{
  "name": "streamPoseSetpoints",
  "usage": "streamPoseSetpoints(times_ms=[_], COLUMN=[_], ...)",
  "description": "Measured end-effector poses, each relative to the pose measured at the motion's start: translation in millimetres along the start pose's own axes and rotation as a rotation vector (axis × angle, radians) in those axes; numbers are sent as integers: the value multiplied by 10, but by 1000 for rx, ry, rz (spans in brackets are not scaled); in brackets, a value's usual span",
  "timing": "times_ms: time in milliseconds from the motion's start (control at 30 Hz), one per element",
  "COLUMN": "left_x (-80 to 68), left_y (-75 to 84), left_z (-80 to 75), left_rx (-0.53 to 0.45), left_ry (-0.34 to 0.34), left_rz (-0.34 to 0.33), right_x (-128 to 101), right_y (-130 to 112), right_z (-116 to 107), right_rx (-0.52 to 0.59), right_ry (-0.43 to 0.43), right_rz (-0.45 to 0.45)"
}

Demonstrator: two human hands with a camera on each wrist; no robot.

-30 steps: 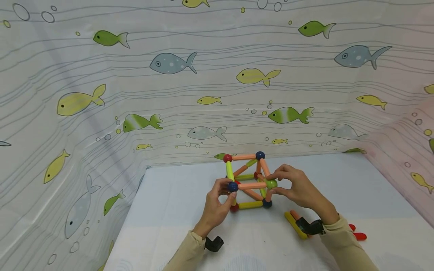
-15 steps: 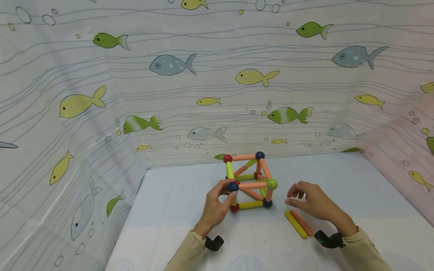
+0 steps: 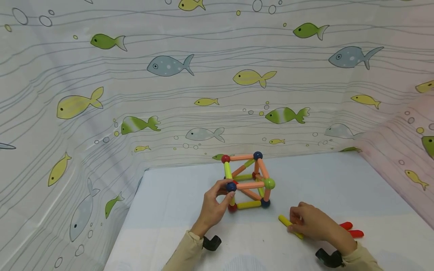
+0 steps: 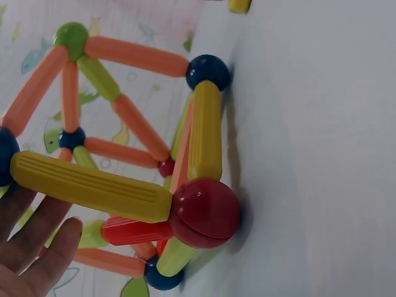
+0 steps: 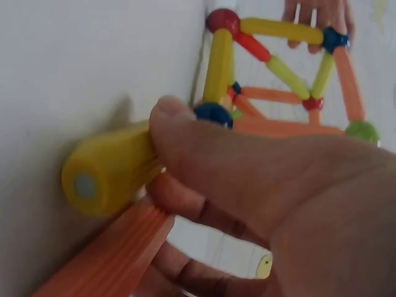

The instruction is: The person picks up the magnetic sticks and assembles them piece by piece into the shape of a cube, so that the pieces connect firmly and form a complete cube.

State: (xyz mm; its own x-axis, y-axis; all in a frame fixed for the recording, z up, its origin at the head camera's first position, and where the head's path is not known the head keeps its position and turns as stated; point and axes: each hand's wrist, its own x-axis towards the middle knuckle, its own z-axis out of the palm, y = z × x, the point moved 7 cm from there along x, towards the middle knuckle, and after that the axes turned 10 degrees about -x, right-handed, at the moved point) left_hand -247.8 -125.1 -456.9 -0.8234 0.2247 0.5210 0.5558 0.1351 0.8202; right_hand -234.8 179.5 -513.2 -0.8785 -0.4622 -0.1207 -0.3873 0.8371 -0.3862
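A cube frame of magnetic sticks [image 3: 250,185] and coloured balls stands on the table. At its near upper left corner my left hand [image 3: 213,205] grips a blue ball [image 3: 231,187] between thumb and fingers; in the left wrist view, fingers [image 4: 43,247] show behind a yellow upright stick [image 4: 93,185]. My right hand [image 3: 313,222] is low over the table, right of the cube, pinching a yellow magnetic stick [image 3: 285,220] with thumb and forefinger. Beside it, against the other fingers, lies an orange stick [image 5: 117,247], hidden by the hand in the head view.
Two red sticks [image 3: 355,233] lie on the white table [image 3: 162,218], right of my right hand and partly behind it. A fish-patterned cloth [image 3: 176,101] rises behind the table and along its sides.
My right hand has left the cube's green ball, moved right and down to the loose sticks and taken the yellow one, shifting it slightly. My left hand keeps its grip on the blue ball.
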Motion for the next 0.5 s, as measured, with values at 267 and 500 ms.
streamPoseSetpoints(times_ms=[267, 500], left_x=[-3, -6], left_y=[-6, -10], left_z=[-1, -4], left_rx=[-5, -20], left_ry=[-3, -2], left_rz=[-11, -13], right_x=[-149, -225], right_y=[-149, -113], right_z=[90, 68], right_rx=[-176, -167], right_ry=[-45, -23], right_rz=[186, 210])
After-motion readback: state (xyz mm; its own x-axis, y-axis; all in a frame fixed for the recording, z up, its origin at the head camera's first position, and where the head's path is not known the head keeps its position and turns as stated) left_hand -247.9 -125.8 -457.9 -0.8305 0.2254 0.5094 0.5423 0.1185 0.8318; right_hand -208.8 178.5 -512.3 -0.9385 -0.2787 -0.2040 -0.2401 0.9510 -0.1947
